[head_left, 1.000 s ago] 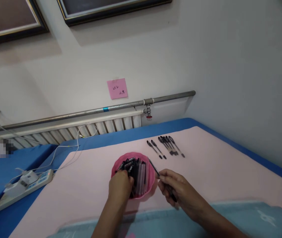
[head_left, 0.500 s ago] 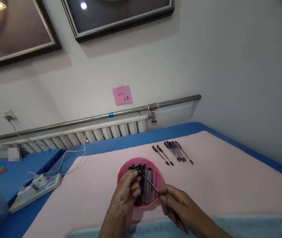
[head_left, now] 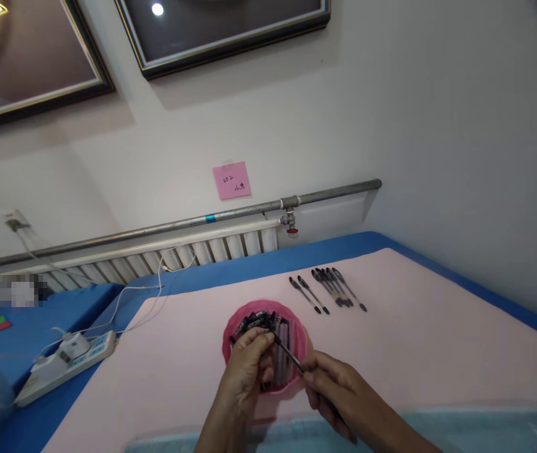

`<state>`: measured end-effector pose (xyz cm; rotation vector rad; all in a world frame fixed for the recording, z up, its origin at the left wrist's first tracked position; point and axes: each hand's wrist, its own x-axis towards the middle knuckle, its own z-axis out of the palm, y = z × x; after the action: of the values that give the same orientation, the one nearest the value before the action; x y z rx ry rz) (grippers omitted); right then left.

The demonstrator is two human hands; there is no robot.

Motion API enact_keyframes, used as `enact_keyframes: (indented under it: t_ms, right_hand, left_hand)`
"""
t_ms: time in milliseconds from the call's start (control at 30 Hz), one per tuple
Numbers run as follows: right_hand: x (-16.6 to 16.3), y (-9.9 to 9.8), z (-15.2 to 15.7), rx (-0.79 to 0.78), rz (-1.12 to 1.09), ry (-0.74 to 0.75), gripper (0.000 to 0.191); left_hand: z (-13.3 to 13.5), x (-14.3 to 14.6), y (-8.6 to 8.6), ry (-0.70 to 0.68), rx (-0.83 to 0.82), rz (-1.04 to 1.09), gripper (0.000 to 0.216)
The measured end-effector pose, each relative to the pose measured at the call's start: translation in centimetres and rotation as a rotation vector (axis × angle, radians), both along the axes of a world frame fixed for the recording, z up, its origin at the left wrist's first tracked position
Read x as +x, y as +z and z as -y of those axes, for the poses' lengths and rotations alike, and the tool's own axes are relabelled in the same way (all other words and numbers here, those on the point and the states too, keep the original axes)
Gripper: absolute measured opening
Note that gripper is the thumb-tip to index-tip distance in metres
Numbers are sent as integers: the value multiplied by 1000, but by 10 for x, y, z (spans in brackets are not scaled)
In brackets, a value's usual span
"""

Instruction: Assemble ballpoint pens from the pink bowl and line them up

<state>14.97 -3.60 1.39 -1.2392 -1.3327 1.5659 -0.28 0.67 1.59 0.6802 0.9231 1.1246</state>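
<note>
A slim dark pen (head_left: 290, 357) slants over a pink bowl (head_left: 227, 327). My right hand (head_left: 334, 387) is closed around its near end. The fingers of my left hand (head_left: 252, 362) pinch at its far end; whether a small separate part is between them is hidden. Inside the bowl lie black pen parts (head_left: 254, 319) and clear tubes (head_left: 283, 352), partly covered by my left hand. Beyond the bowl to the right, several black-capped pens (head_left: 334, 286) are laid side by side, with two more pens (head_left: 309, 294) just left of them.
Pale pink sheeting (head_left: 414, 333) covers the blue table (head_left: 358, 242). A white power strip (head_left: 68, 371) with plugs and cables lies at the left. Behind the table run a metal pipe (head_left: 165, 228) and a radiator (head_left: 221, 250). Light blue material (head_left: 476, 428) lines the near edge.
My left hand has shifted slightly right and down, its fingertips closing onto the pen's far end. More of the black parts in the bowl shows. My right hand has barely moved.
</note>
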Motion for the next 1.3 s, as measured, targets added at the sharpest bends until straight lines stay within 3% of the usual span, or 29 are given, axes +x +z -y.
enact_keyframes:
  t_ms: [333,667,867,1033,1300]
  right_hand:
    - [-1,-9,-2,14,-58,-22,21]
    - [0,-11,-1,48,-70,-26,21]
    - [5,-12,-5,158,60,-3,17]
    - [6,-18,-5,246,257,51,15]
    - [1,-16,-1,285,348,96,15]
  left_hand:
    - [2,10,-1,-46,8,-38,38]
    - [5,19,-10,-63,-19,144,28]
    - [-3,2,4,146,-108,348,30]
    - [-7,-7,2,127,-87,403,33]
    - [0,6,1,88,-79,380,40]
